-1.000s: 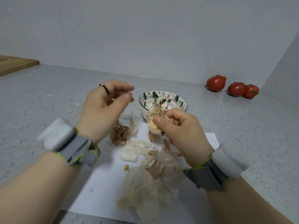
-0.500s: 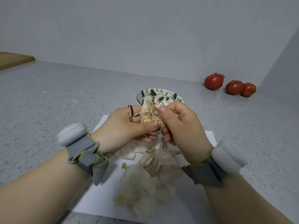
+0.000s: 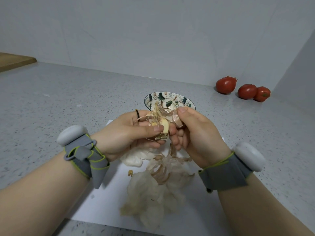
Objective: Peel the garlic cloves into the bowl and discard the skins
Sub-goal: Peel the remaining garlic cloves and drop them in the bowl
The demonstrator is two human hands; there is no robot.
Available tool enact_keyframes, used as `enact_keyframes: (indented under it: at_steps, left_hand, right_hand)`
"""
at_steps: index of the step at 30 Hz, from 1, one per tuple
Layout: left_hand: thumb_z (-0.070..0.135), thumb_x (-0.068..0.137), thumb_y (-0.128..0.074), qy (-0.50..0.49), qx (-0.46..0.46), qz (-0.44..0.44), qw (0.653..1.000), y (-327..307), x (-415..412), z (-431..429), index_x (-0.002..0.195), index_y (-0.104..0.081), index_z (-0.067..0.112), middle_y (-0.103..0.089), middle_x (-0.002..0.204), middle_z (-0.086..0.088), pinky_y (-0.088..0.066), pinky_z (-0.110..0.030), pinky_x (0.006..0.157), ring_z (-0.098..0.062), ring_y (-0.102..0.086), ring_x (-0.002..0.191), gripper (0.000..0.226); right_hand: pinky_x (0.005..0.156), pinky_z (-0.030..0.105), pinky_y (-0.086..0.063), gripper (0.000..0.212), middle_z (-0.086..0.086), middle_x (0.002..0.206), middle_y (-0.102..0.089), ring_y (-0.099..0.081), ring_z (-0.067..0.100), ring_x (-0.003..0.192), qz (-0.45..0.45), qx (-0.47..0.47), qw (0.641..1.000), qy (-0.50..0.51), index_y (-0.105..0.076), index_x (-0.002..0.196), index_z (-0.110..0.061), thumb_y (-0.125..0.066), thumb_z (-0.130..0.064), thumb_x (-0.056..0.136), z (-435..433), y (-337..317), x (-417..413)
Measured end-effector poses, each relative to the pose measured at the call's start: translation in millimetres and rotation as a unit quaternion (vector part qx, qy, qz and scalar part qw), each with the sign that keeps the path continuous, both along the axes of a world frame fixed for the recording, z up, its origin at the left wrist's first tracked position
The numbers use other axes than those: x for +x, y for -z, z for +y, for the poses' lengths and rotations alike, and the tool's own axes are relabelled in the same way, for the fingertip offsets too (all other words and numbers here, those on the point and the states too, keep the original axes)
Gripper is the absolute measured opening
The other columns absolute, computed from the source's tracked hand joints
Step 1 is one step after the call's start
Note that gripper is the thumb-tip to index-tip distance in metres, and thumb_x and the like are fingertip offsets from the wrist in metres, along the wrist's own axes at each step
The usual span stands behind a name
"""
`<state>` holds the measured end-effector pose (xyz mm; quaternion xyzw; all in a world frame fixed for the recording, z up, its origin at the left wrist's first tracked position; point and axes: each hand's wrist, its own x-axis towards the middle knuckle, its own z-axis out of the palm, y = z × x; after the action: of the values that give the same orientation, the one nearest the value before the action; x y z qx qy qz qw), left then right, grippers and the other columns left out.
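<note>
Left hand [image 3: 126, 133] is gripping a half-peeled garlic clove [image 3: 163, 127]; right hand [image 3: 196, 133] is pinching its loose skin [image 3: 175, 118]. Discarded skins [image 3: 153, 193] are piling below both hands. Bowl [image 3: 170, 98] beyond them; contents hidden, so mid-task.

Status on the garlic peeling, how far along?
Done: a pile of papery garlic skins lies on the white paper sheet, so several peels look finished. In hand: the left hand holds a half-peeled yellowish garlic clove; the right hand pinches its pinkish skin flap. Left: drop it in the leaf-patterned ceramic bowl, whose contents are hidden, then discard the skins.
</note>
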<state>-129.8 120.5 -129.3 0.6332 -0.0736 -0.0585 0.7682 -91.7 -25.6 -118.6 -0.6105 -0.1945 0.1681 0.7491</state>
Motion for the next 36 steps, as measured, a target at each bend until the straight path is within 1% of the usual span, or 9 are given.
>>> enact_keyframes:
  at_steps: [9, 14, 18, 22, 24, 28, 30, 33, 36]
  left_hand:
    - [0.012, 0.065, -0.050, -0.017, 0.015, 0.013, 1.000, -3, -2, -5, 0.088, -0.053, 0.010, -0.067, 0.060, -0.004, -0.053, -0.021, 0.044, -0.013, -0.063, 0.052, 0.024]
    - [0.003, 0.056, -0.044, -0.059, 0.055, -0.020, 0.997, -7, -5, -6, 0.054, -0.063, 0.017, -0.053, 0.043, 0.001, -0.047, -0.018, 0.039, -0.010, -0.056, 0.043, 0.024]
    - [0.004, 0.056, -0.043, -0.094, 0.075, -0.026, 0.992, -8, -5, -5, 0.062, -0.054, 0.004, -0.055, 0.043, -0.006, -0.041, -0.016, 0.033, -0.011, -0.053, 0.036, 0.013]
    - [0.014, 0.061, -0.059, -0.122, 0.091, -0.044, 0.987, -6, -1, -3, 0.040, -0.053, 0.017, -0.039, 0.034, 0.004, -0.033, -0.017, 0.033, -0.009, -0.037, 0.031, 0.022]
    - [0.017, 0.058, -0.077, -0.132, 0.097, -0.059, 0.985, -5, -2, -5, 0.046, -0.057, 0.019, -0.042, 0.038, 0.005, -0.034, -0.016, 0.034, -0.008, -0.038, 0.033, 0.024]
    - [0.026, 0.059, -0.069, -0.111, 0.139, -0.062, 0.982, -6, -6, -11, 0.055, -0.062, 0.016, -0.051, 0.040, 0.005, -0.038, -0.016, 0.035, -0.006, -0.042, 0.034, 0.013]
    - [0.021, 0.067, -0.072, -0.120, 0.263, -0.083, 0.954, -1, -3, -9, 0.059, -0.061, 0.015, -0.055, 0.044, 0.008, -0.042, -0.017, 0.043, -0.004, -0.047, 0.039, 0.015]
    - [0.032, 0.071, -0.068, -0.084, 0.487, -0.131, 0.859, 3, -5, -7, 0.065, -0.058, 0.028, -0.060, 0.059, 0.013, -0.040, -0.015, 0.057, -0.003, -0.054, 0.059, 0.013]
    - [0.031, 0.073, -0.067, -0.031, 0.564, -0.138, 0.814, 3, -7, -8, 0.064, -0.046, 0.040, -0.051, 0.063, 0.019, -0.035, -0.004, 0.059, 0.000, -0.050, 0.063, 0.024]
  right_hand:
    - [0.033, 0.017, -0.035, 0.027, -0.002, 0.050, -0.048, -0.048, 0.010, 0.041, -0.012, -0.038, 0.999, 0.018, -0.048, 0.063, -0.013, -0.043, -0.010, 0.089, 1, -1, 0]
    - [0.037, 0.017, -0.034, 0.030, -0.003, 0.045, -0.047, -0.040, 0.008, 0.039, -0.011, -0.005, 0.999, 0.044, -0.050, 0.059, -0.011, -0.044, -0.008, 0.088, 1, -1, 1]
    - [0.032, 0.013, -0.032, 0.028, -0.004, 0.038, -0.046, -0.041, 0.006, 0.032, 0.014, 0.020, 0.998, 0.063, -0.049, 0.061, -0.008, -0.043, -0.011, 0.089, -3, -5, 3]
    - [0.032, 0.014, -0.036, 0.019, -0.002, 0.045, -0.054, -0.050, 0.008, 0.036, 0.006, 0.022, 0.998, 0.066, -0.051, 0.068, -0.010, -0.047, -0.006, 0.087, -3, -5, 1]
    - [0.032, 0.015, -0.038, 0.018, 0.002, 0.049, -0.056, -0.054, 0.009, 0.038, -0.006, 0.009, 0.998, 0.059, -0.052, 0.069, -0.009, -0.048, -0.004, 0.086, -1, -5, -1]
    - [0.034, 0.016, -0.041, 0.018, -0.001, 0.049, -0.059, -0.056, 0.009, 0.040, -0.049, -0.018, 0.997, 0.061, -0.053, 0.069, -0.010, -0.050, -0.002, 0.084, 0, -4, -3]
    - [0.036, 0.016, -0.042, 0.020, -0.003, 0.047, -0.060, -0.054, 0.006, 0.041, -0.077, -0.034, 0.993, 0.078, -0.053, 0.068, -0.012, -0.050, -0.002, 0.084, -2, -4, -2]
    - [0.038, 0.015, -0.041, 0.020, -0.006, 0.047, -0.061, -0.053, 0.004, 0.044, -0.114, -0.060, 0.986, 0.107, -0.055, 0.066, -0.013, -0.052, -0.003, 0.084, -4, -5, -2]
    - [0.037, 0.015, -0.039, 0.018, -0.003, 0.051, -0.060, -0.053, 0.005, 0.044, -0.118, -0.078, 0.984, 0.108, -0.055, 0.068, -0.012, -0.053, -0.005, 0.084, -4, -5, -1]
